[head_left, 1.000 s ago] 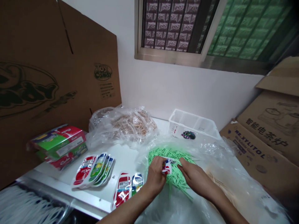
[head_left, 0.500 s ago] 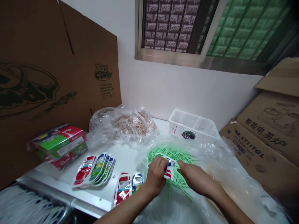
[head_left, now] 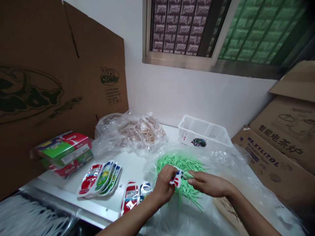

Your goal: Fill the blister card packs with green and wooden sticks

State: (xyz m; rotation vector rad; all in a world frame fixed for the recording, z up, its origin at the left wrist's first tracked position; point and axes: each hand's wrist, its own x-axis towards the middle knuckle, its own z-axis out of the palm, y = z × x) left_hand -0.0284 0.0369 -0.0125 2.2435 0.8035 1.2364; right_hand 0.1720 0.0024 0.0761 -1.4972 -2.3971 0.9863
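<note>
My left hand (head_left: 165,183) is closed round a small printed packet (head_left: 177,179), red, white and blue, with its open end turned to the right. In my right hand (head_left: 205,183) is a small bunch of thin green sticks (head_left: 187,175), pinched between thumb and fingers, their tips at the packet's mouth. Whether the tips are inside it I cannot tell. Below both hands a pile of green sticks (head_left: 179,161) lies on a clear plastic bag. More printed packets (head_left: 130,198) in red and blue lie left of my left forearm, partly hidden by it.
Stacked packets (head_left: 105,178) and shrink-wrapped boxes (head_left: 66,152) stand at the left. A bag of brown sticks (head_left: 141,131) and a white plastic basket (head_left: 204,131) are at the back. Large cartons (head_left: 98,65) flank the left; others (head_left: 268,157) flank the right. White strips (head_left: 29,218) fill the near left corner.
My right hand has turned flatter and moved slightly right, so the green sticks in it show more clearly. My left hand has tilted the packet, and its opening faces the sticks.
</note>
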